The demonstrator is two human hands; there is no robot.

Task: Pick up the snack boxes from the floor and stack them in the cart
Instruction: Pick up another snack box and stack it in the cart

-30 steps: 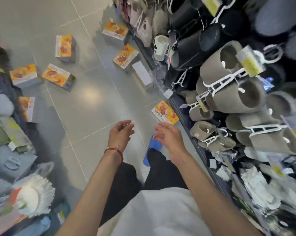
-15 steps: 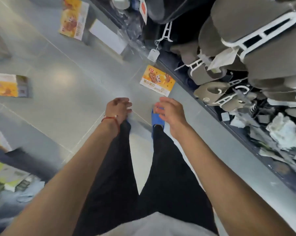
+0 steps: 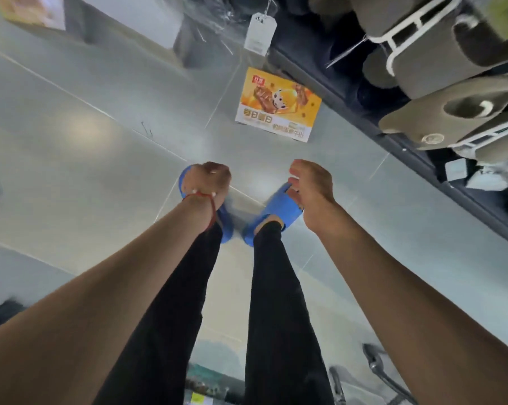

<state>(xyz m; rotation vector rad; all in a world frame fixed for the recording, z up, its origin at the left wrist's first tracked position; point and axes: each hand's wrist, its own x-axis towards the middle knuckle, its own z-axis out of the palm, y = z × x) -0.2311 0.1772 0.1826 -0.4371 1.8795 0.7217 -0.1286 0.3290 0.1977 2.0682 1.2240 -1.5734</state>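
An orange and yellow snack box lies flat on the grey tiled floor, close to the base of the shelf on the right. My left hand, with a red cord at the wrist, hangs below the box with fingers curled under and holds nothing. My right hand hangs a little to the right of it, fingers loosely bent, also holding nothing. Both hands are apart from the box. A second snack box shows blurred at the top left, and a white-sided box lies beyond it.
A dark shelf full of grey slippers on white hangers runs along the right. A white price tag hangs above the box. My blue slippers and black trousers are below the hands. Grey metal bars show at the bottom right.
The view has dropped closer to the floor and the orange box now looks larger and nearer. Both hands have lowered towards my feet and stay without anything in them.
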